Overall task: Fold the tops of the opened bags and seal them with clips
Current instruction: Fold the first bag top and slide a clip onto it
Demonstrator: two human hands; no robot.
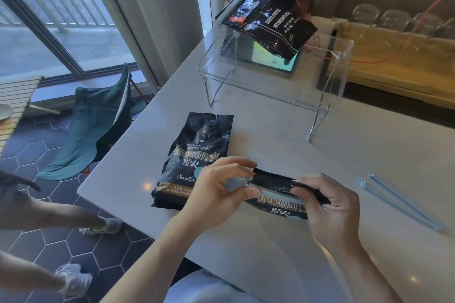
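Both hands cover much of the folded black coffee bag (275, 200); grey plastic clip (240, 183) end hidden under left hand (216, 189).

The white table (307, 162) carried a dark coffee bag (194, 155) just left of the left-hand fingers (236, 162), two pale blue clips (396, 202) right of the right-hand fingers (305, 192) — and a clear stand (327, 106) well beyond them.

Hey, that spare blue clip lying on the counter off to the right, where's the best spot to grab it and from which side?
Pinch the spare blue clip near its middle, coming straight down with the right hand. It lies flat, long and thin, its two arms joined at the far-left end, and the counter around it is bare.
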